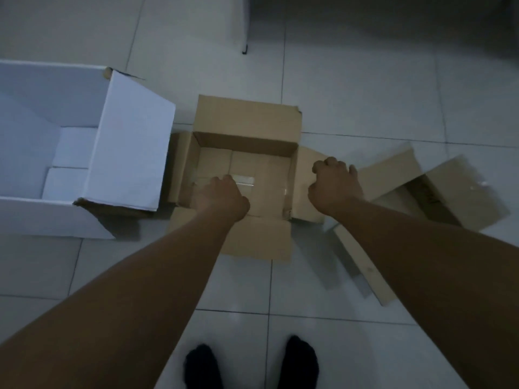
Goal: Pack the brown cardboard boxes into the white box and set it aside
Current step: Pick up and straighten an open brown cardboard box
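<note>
— So, where is the open brown box [247, 130] sitting?
— On the floor [365, 80], just right of the white box [132, 147].
— And the hands?
— The left hand [222, 196] is reaching inside it, fingers curled, grip unclear. The right hand [332, 182] is curling over its right flap [304, 192]. Another brown box [460, 189] is lying further right.

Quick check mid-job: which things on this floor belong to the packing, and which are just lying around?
Job:
- white box, open, empty
- open brown box, left hand inside, right hand on its right flap
- second brown box, on its side at right

Lying about:
- flat cardboard strip
- furniture leg
</note>
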